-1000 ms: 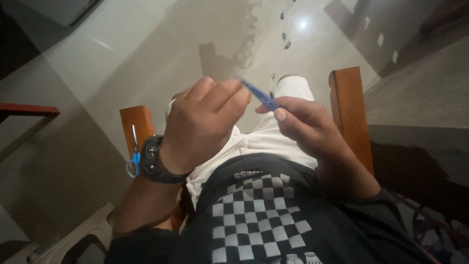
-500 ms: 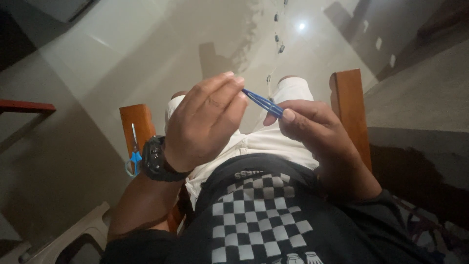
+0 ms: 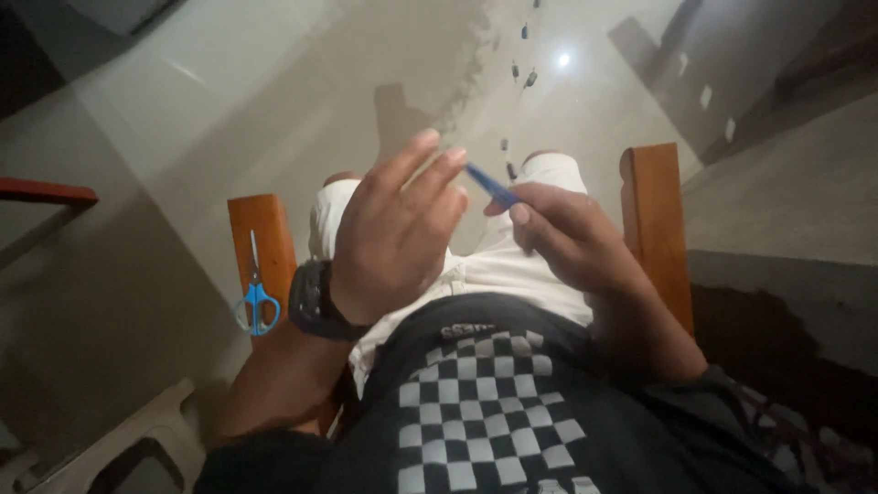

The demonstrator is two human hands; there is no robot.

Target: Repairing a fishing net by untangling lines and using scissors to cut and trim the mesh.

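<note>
Glossy floor tiles are shining below as the right hand is pinching a thin blue tool, left hand spreading loose beside it — a slack pinch could be dropping it.

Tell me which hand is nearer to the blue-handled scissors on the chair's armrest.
Left. The left hand hovers just right of the scissors in the picture, not touching them. The right hand is farther off, over the lap, holding a thin blue tool.

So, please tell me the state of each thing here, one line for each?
blue tool: held in the right hand, tilted, its tip by the left fingers.
right hand: closed on the blue tool.
left hand: raised, fingers loosely open, holding nothing visible.
scissors: closed, lying on the wooden armrest.
wristwatch: worn on the left wrist.
</note>
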